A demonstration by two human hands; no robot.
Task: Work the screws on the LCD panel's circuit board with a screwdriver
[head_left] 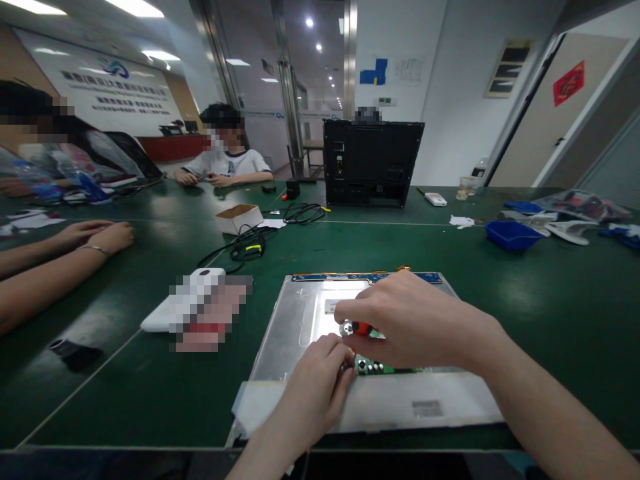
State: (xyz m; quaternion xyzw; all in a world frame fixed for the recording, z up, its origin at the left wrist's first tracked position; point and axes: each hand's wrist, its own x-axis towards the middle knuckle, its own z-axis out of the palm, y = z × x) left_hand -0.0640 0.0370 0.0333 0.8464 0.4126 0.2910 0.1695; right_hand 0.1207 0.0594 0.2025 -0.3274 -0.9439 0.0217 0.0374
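Note:
A flat display panel [290,333] lies back side up on the green table in front of me, with a green circuit board [373,367] on its metal back. My right hand [400,320] is closed around a screwdriver [361,328] with a red and black handle, held above the board. Its tip is hidden by my fingers. At the board's left end, my left hand [325,370] has its fingers curled together right below the screwdriver; what they pinch is hidden. A blue circuit strip [340,278] runs along the panel's far edge.
To the left lie a white device [185,300], a black cap-like piece [75,353] and coiled black cables [245,247] beside an open box [239,218]. A black monitor housing [374,163] stands behind. A blue tray [513,235] is at right. Co-workers' arms [65,260] rest at left.

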